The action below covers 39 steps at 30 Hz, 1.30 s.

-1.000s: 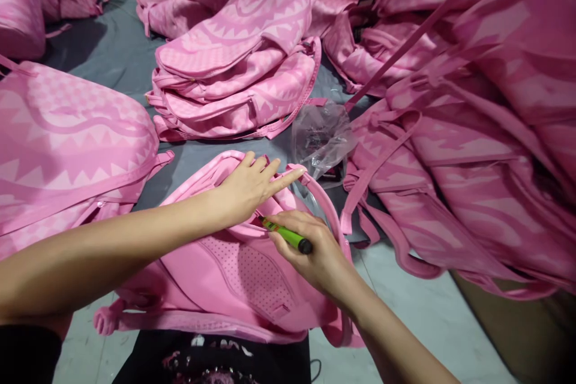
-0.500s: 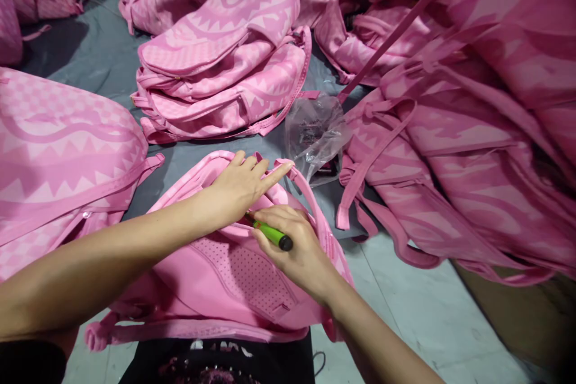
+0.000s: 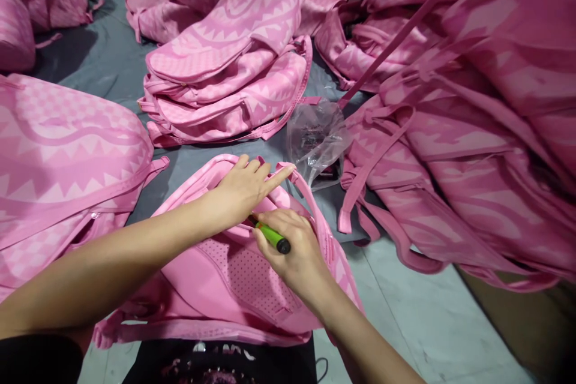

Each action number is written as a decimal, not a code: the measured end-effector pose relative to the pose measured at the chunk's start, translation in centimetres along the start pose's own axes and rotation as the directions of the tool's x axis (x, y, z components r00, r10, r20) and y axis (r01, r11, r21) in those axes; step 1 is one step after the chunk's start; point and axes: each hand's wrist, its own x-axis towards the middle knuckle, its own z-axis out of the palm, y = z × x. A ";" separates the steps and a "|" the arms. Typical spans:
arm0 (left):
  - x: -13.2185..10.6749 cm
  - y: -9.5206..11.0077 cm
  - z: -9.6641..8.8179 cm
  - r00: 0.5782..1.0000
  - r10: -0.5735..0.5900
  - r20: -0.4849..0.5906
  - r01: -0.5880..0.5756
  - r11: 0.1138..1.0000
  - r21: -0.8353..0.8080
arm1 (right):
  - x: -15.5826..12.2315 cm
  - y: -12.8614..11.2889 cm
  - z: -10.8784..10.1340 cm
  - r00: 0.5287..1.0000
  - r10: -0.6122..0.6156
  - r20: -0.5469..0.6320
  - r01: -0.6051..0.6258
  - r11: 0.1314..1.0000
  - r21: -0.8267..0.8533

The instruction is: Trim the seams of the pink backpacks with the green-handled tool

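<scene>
A pink backpack [image 3: 189, 288] with a perforated mesh panel lies in front of me, resting partly against my lap. My left hand [image 3: 240, 189] reaches across its upper edge. Its fingers bend over the fabric beside the top loop, with one digit stretched toward the loop; the fingertips are partly hidden. Just below it, my right hand [image 3: 292, 240] is closed around a tool with a bright green handle [image 3: 271, 237] and a black end. The tool's working tip is hidden at the bag, under my left hand, so its kind does not show.
A stack of pink backpacks [image 3: 225, 84] stands on the grey-covered table [image 3: 108, 60]. Another backpack [image 3: 67, 156] lies at left, and a large pile [image 3: 472, 132] rises at right. A clear plastic bag [image 3: 317, 138] with dark items lies behind my hands. Pale floor tiles [image 3: 405, 300] show lower right.
The view has shifted slightly, so the surroundings appear a little lower and to the right. Both hands keep nearly the same place on the backpack, and the green handle stays in my right hand.
</scene>
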 end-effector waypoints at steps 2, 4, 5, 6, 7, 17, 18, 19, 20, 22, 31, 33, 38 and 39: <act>0.0 0.0 -0.1 1.000 -0.005 0.012 0.005 1.000 0.006 | 0.0 0.0 0.0 1.000 0.006 0.006 -0.006 0.999 -0.043; -0.1 0.0 -0.3 1.000 -0.013 0.018 0.013 1.000 0.001 | 0.0 -0.1 0.0 1.000 0.003 0.018 -0.002 0.999 -0.052; -0.1 0.0 -0.4 1.000 -0.015 0.019 0.016 1.000 -0.005 | 0.0 -0.2 -0.1 1.000 0.000 0.025 0.002 0.999 -0.053; -0.1 0.1 -0.4 1.000 -0.017 0.015 0.017 1.000 -0.009 | 0.0 -0.2 -0.1 1.000 -0.002 0.031 0.004 0.998 -0.066; -0.2 0.1 -0.5 1.000 -0.016 0.011 0.016 1.000 -0.012 | 0.1 -0.3 -0.2 0.999 0.000 0.036 0.004 0.996 -0.091; -0.3 0.1 0.0 0.999 -0.027 -0.040 0.026 0.999 -0.028 | 0.2 -0.6 -0.4 0.997 -0.005 0.076 0.016 0.990 -0.140; -0.2 0.1 0.1 0.998 -0.030 -0.046 0.028 0.999 -0.030 | 0.2 -0.6 -0.3 0.997 -0.009 0.074 0.018 0.992 -0.128; -0.2 0.1 0.2 0.998 -0.031 -0.047 0.029 0.999 -0.032 | 0.2 -0.5 -0.2 0.997 -0.008 0.070 0.018 0.991 -0.133; -0.2 0.1 0.3 0.998 -0.032 -0.045 0.030 0.999 -0.034 | 0.3 -0.5 -0.1 0.998 -0.006 0.060 0.015 0.988 -0.152; -0.2 0.1 0.3 0.999 -0.029 -0.041 0.028 0.999 -0.040 | 0.4 -0.5 0.1 0.999 -0.008 0.047 0.016 0.986 -0.164; -3.3 -3.1 -2.7 0.964 -0.180 0.198 0.193 0.980 -0.045 | -0.8 -1.0 1.9 0.999 -0.003 -0.049 0.008 0.996 0.090; -4.8 -3.4 -3.3 0.924 -0.246 0.292 0.262 0.965 -0.016 | -1.1 -1.8 2.9 0.994 -0.039 -0.103 0.061 0.976 0.211; -8.0 -2.7 -3.1 0.881 -0.368 0.297 0.344 0.930 0.131 | -1.0 -3.7 5.1 0.986 -0.090 -0.140 0.127 0.949 0.287; -8.4 -2.6 -2.9 0.883 -0.381 0.273 0.355 0.924 0.142 | -1.0 -3.8 5.3 0.986 -0.104 -0.131 0.136 0.953 0.269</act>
